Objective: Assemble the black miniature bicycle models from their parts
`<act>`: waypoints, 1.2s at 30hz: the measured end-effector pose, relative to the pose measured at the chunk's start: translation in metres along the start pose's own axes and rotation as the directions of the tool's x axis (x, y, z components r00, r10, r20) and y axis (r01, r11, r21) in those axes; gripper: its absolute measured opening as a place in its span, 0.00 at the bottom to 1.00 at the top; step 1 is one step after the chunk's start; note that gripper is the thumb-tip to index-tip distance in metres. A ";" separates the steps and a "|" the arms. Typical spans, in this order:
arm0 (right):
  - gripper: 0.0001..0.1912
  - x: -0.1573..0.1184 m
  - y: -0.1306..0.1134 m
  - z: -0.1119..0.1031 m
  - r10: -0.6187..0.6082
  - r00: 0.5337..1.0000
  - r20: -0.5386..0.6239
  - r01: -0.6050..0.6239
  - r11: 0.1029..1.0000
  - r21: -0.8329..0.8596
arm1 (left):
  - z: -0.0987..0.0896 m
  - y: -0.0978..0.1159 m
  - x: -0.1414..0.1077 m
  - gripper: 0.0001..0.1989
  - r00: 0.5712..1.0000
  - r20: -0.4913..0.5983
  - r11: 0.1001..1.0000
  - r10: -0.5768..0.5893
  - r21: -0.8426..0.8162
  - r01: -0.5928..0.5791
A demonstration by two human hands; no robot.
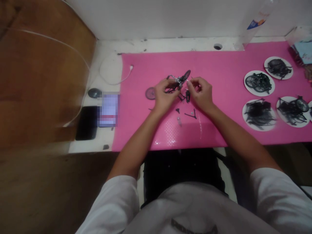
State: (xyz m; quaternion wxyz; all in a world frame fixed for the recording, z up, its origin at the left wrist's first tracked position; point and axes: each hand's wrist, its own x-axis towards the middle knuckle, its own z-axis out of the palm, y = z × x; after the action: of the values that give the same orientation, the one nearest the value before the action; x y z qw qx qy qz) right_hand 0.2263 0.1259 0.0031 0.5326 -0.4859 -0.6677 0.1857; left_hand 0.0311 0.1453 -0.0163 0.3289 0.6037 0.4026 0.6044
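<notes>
My left hand (165, 96) is closed on a small model bicycle assembly (179, 79) with handlebars and one dark wheel, held above the pink mat (214, 65). Just to its right, my right hand (201, 92) pinches a thin, light-coloured piece (187, 81) close to that wheel; what exactly it is cannot be made out. A loose wheel (150, 93) lies to the left of my left hand. Below the hands are a small black part (177, 110), a thin black bracket-like part (191, 114) and a small clear item (179, 121).
Several white plates of black bicycle parts, one being the plate (246, 76), stand at the right. A clear bottle (255, 24) is at the back right. On the left lie a white cable (114, 84), a black phone-like object (86, 123) and a dark round object (94, 93).
</notes>
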 end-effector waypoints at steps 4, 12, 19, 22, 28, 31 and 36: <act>0.31 0.000 0.001 0.001 -0.055 0.998 -0.042 0.054 0.998 -0.025 | 0.000 -0.003 0.001 0.15 0.999 -0.016 0.999 0.039 0.006 -0.039; 0.37 0.001 0.004 -0.002 -0.054 0.998 0.044 0.057 0.996 -0.065 | 0.000 0.008 0.000 0.15 0.998 0.042 0.999 0.049 -0.010 -0.048; 0.41 -0.001 -0.001 -0.004 0.027 0.992 0.124 -0.023 0.999 -0.033 | 0.000 0.009 -0.001 0.14 0.996 0.067 0.998 0.064 -0.007 -0.063; 0.37 -0.001 -0.002 -0.002 0.000 0.997 0.073 0.003 0.999 -0.043 | 0.000 0.005 -0.001 0.15 0.998 0.036 0.999 0.046 0.003 -0.047; 0.32 0.000 0.002 -0.001 -0.058 0.998 -0.004 0.057 0.995 -0.085 | -0.001 0.000 -0.001 0.15 0.998 0.020 0.998 0.061 0.015 -0.061; 0.33 0.001 0.003 -0.002 -0.066 0.998 0.018 0.068 0.993 -0.093 | -0.001 0.002 -0.001 0.15 0.998 0.032 0.999 0.052 -0.004 -0.052; 0.37 0.000 -0.001 -0.004 -0.016 0.998 0.056 0.019 0.999 -0.049 | -0.001 0.008 -0.002 0.15 0.996 0.057 0.997 0.073 -0.003 -0.073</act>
State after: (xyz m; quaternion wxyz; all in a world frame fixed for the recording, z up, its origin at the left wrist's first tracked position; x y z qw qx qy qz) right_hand 0.2292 0.1242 0.0049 0.5034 -0.4875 -0.6909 0.1779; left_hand 0.0314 0.1397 -0.0096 0.3182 0.6348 0.3704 0.5989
